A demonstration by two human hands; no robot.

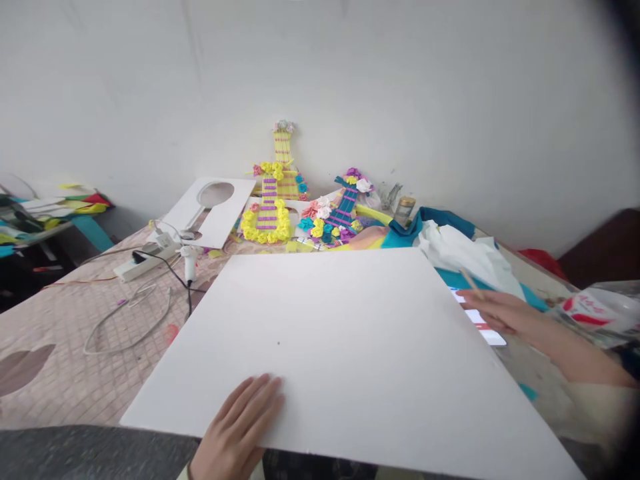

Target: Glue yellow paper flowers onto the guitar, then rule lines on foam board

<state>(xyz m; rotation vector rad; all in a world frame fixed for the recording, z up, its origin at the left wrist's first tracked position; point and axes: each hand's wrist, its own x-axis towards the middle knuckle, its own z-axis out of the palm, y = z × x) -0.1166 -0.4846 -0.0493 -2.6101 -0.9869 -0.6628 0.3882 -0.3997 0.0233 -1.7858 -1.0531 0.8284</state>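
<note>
A large white board (350,340) lies flat before me, its near edge reaching over the table's front. My left hand (245,417) rests flat on the board's near left part, fingers stretched out. A small dark dot (279,343) marks the surface just beyond those fingertips. At the board's right side my right hand (493,310) is closed around a thin wooden stick, perhaps a pencil (471,283), pointing up and to the left. Under that hand a phone (495,338) with a lit screen shows in part.
Decorated guitar shapes (267,210) with crepe flowers lean against the wall. A white board with a cut-out (173,210) stands back left, near a power strip (145,263), a glue gun (189,263) and cables. White paper (463,250), a jar (404,208) and a plastic bag (605,310) lie right.
</note>
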